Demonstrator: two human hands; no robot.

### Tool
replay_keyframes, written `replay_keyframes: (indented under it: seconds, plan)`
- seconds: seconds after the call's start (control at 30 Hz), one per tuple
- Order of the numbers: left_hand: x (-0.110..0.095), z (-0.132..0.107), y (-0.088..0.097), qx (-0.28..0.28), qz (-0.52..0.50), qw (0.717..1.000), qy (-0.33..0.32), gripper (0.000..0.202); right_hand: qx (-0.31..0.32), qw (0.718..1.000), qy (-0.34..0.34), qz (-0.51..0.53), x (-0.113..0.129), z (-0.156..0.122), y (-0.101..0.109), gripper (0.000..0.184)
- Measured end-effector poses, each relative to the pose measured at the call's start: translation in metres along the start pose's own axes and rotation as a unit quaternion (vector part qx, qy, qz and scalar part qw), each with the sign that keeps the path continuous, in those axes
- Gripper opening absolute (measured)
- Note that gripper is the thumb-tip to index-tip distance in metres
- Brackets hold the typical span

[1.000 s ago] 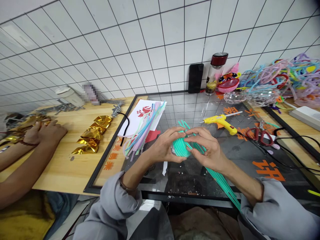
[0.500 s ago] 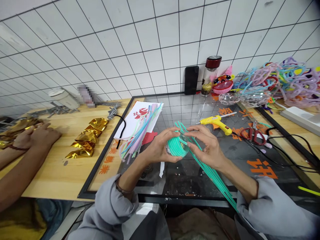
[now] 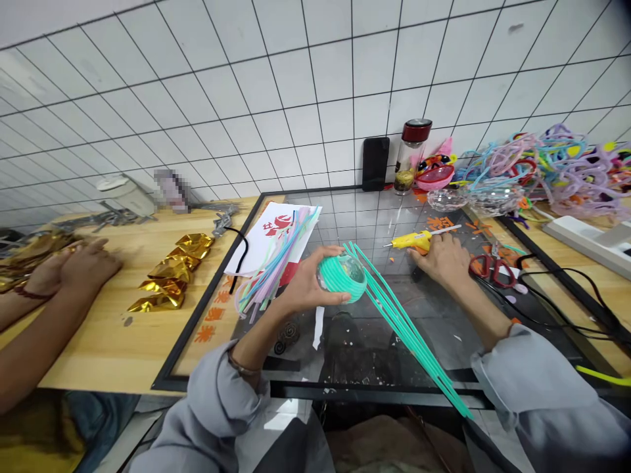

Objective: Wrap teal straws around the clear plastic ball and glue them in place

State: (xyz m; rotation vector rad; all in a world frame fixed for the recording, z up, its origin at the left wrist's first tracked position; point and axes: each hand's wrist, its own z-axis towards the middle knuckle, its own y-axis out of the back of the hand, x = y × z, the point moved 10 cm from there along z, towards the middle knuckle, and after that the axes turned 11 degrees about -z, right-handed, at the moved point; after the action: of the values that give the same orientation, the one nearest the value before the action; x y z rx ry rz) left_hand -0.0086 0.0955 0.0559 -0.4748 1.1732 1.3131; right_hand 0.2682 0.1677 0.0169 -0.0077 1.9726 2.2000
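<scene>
My left hand (image 3: pixel 311 281) holds a clear ball (image 3: pixel 351 268) partly wound with rows of mint-green strip. Its thumb lies along the near side and the fingertips are at the top. Beneath and beside the ball, a bundle of long green strips (image 3: pixel 411 338) slants down to the table's front edge. My right hand (image 3: pixel 446 263) is closed around the handle of a yellow hot glue gun (image 3: pixel 411 240), hiding most of it. The gun's nozzle points left, and a glue stick (image 3: pixel 449 228) sticks out at its back.
Red-handled scissors (image 3: pixel 493 270) and black cables (image 3: pixel 566 309) lie to the right. Pastel strips (image 3: pixel 280 253) rest on white paper (image 3: pixel 256 244). A phone (image 3: pixel 375 164) and glass bottle (image 3: pixel 405 157) stand by the wall. At left, another person's hands (image 3: pixel 89 266) rest near gold foil (image 3: pixel 172 272).
My right hand has left the ball and strips and moved right onto the glue gun. The left hand still holds the ball, now tilted a little, showing more of its clear part.
</scene>
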Motion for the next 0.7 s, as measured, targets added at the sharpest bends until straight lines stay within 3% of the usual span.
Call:
replay_keyframes:
  seconds: [0.23,0.33,0.47,0.57,0.7]
  plan:
    - [0.008,0.001,0.0,0.0,-0.02,0.999,0.031,0.074,-0.001,0.998,-0.026,0.066,-0.012,0.011,-0.007,0.042]
    - [0.01,0.001,-0.001,0.006,-0.022,0.999,0.036,0.074,-0.116,0.981,-0.036,0.152,-0.018,0.005,0.021,0.038]
    - [0.012,0.001,-0.001,0.006,-0.025,0.998,0.056,0.075,-0.287,0.923,0.01,0.256,-0.012,-0.023,0.069,0.025]
    - [0.014,0.0,0.0,0.004,-0.038,0.997,0.07,0.074,-0.334,0.891,0.077,0.297,0.005,-0.048,0.09,0.02]
    - [0.016,0.0,-0.001,0.005,-0.051,0.996,0.07,0.074,-0.369,0.87,0.15,0.29,0.028,-0.075,0.101,0.016]
